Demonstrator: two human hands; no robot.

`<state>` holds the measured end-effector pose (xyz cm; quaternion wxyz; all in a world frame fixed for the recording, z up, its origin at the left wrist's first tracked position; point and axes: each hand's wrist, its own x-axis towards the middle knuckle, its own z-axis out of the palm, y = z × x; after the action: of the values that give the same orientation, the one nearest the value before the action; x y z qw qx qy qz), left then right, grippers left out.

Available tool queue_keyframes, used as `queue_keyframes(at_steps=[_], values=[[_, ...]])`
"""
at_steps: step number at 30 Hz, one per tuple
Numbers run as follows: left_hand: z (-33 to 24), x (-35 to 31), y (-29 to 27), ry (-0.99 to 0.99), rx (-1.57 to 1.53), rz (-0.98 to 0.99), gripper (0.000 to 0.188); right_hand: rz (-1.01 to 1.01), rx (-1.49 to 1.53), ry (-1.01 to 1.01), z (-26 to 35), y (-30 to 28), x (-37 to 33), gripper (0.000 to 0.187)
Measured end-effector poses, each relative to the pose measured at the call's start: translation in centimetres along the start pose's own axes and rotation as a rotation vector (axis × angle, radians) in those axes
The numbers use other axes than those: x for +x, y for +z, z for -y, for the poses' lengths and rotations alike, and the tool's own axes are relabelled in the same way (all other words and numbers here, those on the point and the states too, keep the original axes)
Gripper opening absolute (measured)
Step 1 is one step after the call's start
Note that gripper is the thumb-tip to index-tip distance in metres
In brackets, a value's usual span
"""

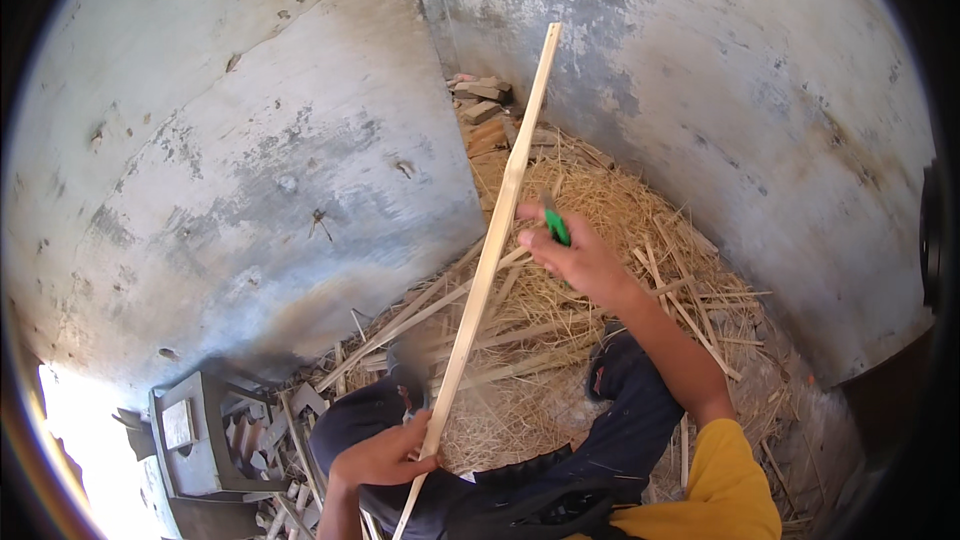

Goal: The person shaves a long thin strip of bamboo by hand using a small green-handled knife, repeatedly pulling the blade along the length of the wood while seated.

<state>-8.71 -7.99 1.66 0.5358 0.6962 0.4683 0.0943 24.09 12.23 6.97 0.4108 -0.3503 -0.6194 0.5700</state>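
Low at the left, a grey metal box-like block sat among wood scraps by the stained concrete wall. Just right of it, the left hand had its fingers wrapped around the lower part of a long pale wooden strip, which slanted up from the person's lap toward the wall corner. Farther right, the right hand pressed against the strip's middle, fingers closed on a green-handled tool. Behind both lay a heap of straw-like shavings and thin wood slats, with small wooden blocks stacked in the corner.
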Motion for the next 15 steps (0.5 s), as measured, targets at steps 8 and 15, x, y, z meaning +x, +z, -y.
queue_keyframes(at_steps=[8,15], values=[[-7.8,9.1,-1.0,0.291,-0.078,-0.596,0.059,0.187,-0.001,0.007,-3.9,4.2,-0.5,0.051],[-5.1,12.9,-2.6,0.204,-0.464,-0.571,0.019,0.214,-0.175,-0.009,-2.7,1.9,-0.2,0.037]])
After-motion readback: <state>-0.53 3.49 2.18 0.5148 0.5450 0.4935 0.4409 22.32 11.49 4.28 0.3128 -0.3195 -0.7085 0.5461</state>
